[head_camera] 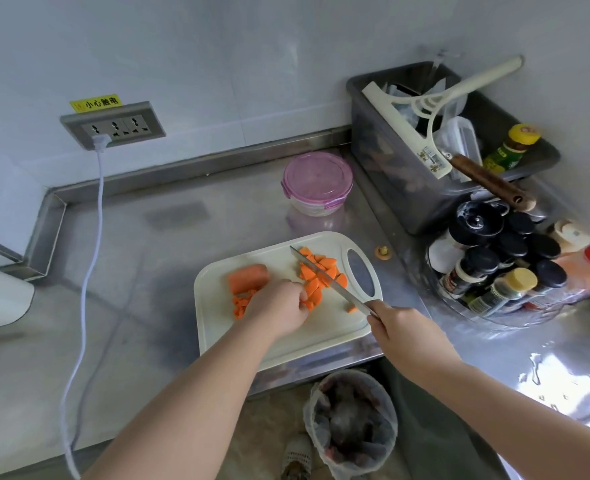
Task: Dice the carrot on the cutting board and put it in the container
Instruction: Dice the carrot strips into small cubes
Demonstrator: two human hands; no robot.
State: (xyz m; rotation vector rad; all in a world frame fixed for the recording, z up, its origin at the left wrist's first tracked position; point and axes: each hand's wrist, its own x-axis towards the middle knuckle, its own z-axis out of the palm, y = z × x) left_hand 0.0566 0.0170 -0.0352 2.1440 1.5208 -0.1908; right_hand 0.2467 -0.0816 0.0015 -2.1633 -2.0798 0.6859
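Near the centre of the frame a white cutting board (pixel 321 336) lies on the steel counter (pixel 148 258). The left hand (pixel 279 306) has its fingers curled down, and the fingertips pinch the near edge of a heap of carrot slices (pixel 326 263). The right hand (pixel 402 329) is wrapped tightly round the handle of a knife (pixel 342 291), whose blade lies slanted across the slices. An uncut carrot chunk (pixel 248 278) sits at the board's left side, with small diced pieces (pixel 241 303) just below it. The container (pixel 317 183) stands above the board with its pink lid on. Spice jars (pixel 508 258) crowd the right side.
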